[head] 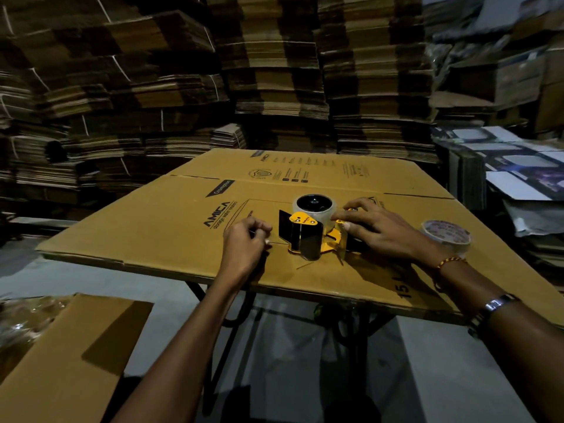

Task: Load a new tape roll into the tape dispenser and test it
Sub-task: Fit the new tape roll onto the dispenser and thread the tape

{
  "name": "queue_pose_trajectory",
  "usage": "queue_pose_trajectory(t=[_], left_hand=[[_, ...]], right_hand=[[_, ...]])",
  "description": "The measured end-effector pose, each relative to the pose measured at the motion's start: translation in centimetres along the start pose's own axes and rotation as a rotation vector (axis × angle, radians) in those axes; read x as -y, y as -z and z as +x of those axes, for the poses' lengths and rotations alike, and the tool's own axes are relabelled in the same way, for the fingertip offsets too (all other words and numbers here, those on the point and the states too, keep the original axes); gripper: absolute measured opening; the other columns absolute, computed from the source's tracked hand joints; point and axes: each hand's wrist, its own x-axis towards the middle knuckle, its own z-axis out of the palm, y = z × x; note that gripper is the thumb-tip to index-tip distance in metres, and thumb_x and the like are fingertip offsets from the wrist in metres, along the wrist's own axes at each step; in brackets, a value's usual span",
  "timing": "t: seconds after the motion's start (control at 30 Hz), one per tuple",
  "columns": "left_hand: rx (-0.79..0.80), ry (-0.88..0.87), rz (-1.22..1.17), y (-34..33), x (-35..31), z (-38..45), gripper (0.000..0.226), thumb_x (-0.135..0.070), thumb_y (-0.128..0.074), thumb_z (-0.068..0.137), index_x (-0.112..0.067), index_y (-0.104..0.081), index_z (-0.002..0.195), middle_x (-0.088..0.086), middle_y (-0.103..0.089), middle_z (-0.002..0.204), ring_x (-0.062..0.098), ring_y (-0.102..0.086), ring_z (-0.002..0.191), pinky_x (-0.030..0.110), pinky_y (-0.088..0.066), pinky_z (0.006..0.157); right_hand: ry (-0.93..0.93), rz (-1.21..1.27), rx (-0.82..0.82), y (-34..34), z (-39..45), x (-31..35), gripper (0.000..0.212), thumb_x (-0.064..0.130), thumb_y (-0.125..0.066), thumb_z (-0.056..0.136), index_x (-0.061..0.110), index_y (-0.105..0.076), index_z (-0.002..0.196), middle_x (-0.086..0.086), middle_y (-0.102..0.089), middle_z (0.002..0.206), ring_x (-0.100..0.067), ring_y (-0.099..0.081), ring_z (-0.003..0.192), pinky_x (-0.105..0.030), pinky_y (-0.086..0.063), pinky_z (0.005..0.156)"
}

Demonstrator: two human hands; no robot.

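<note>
A yellow and black tape dispenser [308,235] lies on its side on a flattened cardboard box [171,233] that covers the table. A clear tape roll [314,206] sits on the dispenser's hub at its far end. My right hand [375,230] rests over the dispenser's right side, fingers on the yellow frame and handle. My left hand [247,242] is just left of the dispenser, fingers curled and pinched together; whether a tape end lies between them is unclear. A second tape roll [447,236] with a printed core lies flat at the right, beyond my right wrist.
Tall stacks of flattened cartons [274,71] wall in the back and left. Printed sheets and boxes [512,166] pile up at the right. Another cardboard box [67,355] with plastic wrap sits low at the left. The table's metal legs [232,319] show beneath the front edge.
</note>
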Motion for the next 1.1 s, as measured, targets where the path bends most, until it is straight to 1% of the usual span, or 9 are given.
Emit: queue_pose_trajectory(t=[0.07, 0.17, 0.27, 0.43, 0.57, 0.7, 0.93, 1.0, 1.1], left_hand=[[0.037, -0.017, 0.025, 0.4, 0.0, -0.6, 0.017, -0.004, -0.052, 0.097, -0.010, -0.068, 0.095, 0.002, -0.067, 0.085, 0.009, -0.064, 0.071, 0.013, -0.053, 0.058], [0.081, -0.008, -0.005, 1.1, -0.1, -0.9, 0.010, -0.012, -0.059, 0.096, -0.010, -0.068, 0.098, 0.002, -0.069, 0.088, 0.010, -0.065, 0.075, 0.010, -0.050, 0.056], [0.106, -0.006, -0.038, 1.4, -0.2, -0.9, 0.004, -0.010, -0.065, 0.091, -0.014, -0.066, 0.093, 0.004, -0.068, 0.087, 0.014, -0.067, 0.076, 0.015, -0.054, 0.058], [0.131, -0.010, -0.151, 1.3, -0.1, -1.1, 0.014, 0.000, -0.054, 0.096, -0.003, -0.062, 0.106, 0.021, -0.071, 0.085, 0.022, -0.072, 0.068, 0.036, -0.061, 0.063], [0.238, 0.073, -0.258, 1.6, -0.5, -0.9, 0.045, 0.001, -0.050, 0.098, -0.031, -0.051, 0.129, 0.021, -0.072, 0.081, 0.028, -0.073, 0.073, 0.037, -0.062, 0.066], [0.200, 0.118, -0.132, 1.3, -0.8, -0.9, 0.024, -0.007, -0.042, 0.103, 0.006, -0.060, 0.111, 0.019, -0.067, 0.071, 0.021, -0.068, 0.056, 0.032, -0.060, 0.055], [0.084, 0.103, 0.006, 0.9, -1.6, -1.6, 0.046, -0.040, -0.045, 0.101, -0.006, -0.056, 0.073, 0.009, -0.056, 0.055, 0.010, -0.053, 0.039, 0.021, -0.043, 0.040], [0.049, 0.033, 0.088, 0.8, -1.6, -1.6, 0.044, -0.035, -0.048, 0.101, -0.003, -0.062, 0.074, 0.004, -0.055, 0.056, 0.001, -0.049, 0.036, 0.012, -0.037, 0.036], [0.137, -0.031, 0.167, 0.8, -1.6, -1.5, 0.023, -0.017, -0.050, 0.101, -0.006, -0.070, 0.102, 0.003, -0.063, 0.080, 0.000, -0.054, 0.055, 0.007, -0.043, 0.045]], right_hand=[[-0.004, 0.035, -0.022, 0.3, -0.2, 0.5, 0.040, 0.047, -0.043, 0.100, 0.041, -0.051, 0.138, 0.008, -0.033, 0.149, -0.017, -0.037, 0.133, -0.041, -0.039, 0.103], [0.011, 0.044, -0.180, 0.8, -0.7, 1.7, 0.042, 0.044, -0.046, 0.092, 0.035, -0.058, 0.132, 0.007, -0.038, 0.149, -0.018, -0.033, 0.134, -0.047, -0.032, 0.109], [0.044, 0.036, -0.298, 1.0, -0.8, 2.6, 0.032, 0.032, -0.051, 0.096, 0.032, -0.061, 0.127, 0.007, -0.044, 0.143, -0.016, -0.037, 0.128, -0.041, -0.032, 0.104], [0.015, 0.043, -0.221, 0.6, -0.7, 2.8, 0.033, 0.033, -0.053, 0.099, 0.029, -0.059, 0.130, 0.007, -0.047, 0.136, -0.016, -0.039, 0.127, -0.041, -0.033, 0.105], [0.013, 0.051, -0.200, -0.3, -1.2, 2.9, 0.030, 0.033, -0.051, 0.100, 0.031, -0.058, 0.129, 0.006, -0.049, 0.132, -0.016, -0.039, 0.123, -0.033, -0.033, 0.099], [-0.006, 0.063, -0.207, -0.6, -1.3, 3.2, 0.031, 0.031, -0.048, 0.101, 0.028, -0.058, 0.131, 0.003, -0.050, 0.130, -0.018, -0.039, 0.120, -0.031, -0.032, 0.095], [-0.030, 0.048, -0.213, -0.9, -1.2, 3.5, 0.032, 0.030, -0.046, 0.102, 0.027, -0.056, 0.132, 0.001, -0.050, 0.130, -0.019, -0.039, 0.119, -0.036, -0.035, 0.096], [-0.026, 0.046, -0.222, -1.0, -1.3, 3.6, 0.032, 0.030, -0.045, 0.102, 0.026, -0.057, 0.132, 0.001, -0.051, 0.128, -0.020, -0.040, 0.119, -0.035, -0.034, 0.095], [-0.018, 0.026, -0.237, -1.1, -1.4, 3.6, 0.031, 0.028, -0.045, 0.103, 0.024, -0.058, 0.130, -0.001, -0.053, 0.127, -0.023, -0.042, 0.119, -0.037, -0.034, 0.098]])
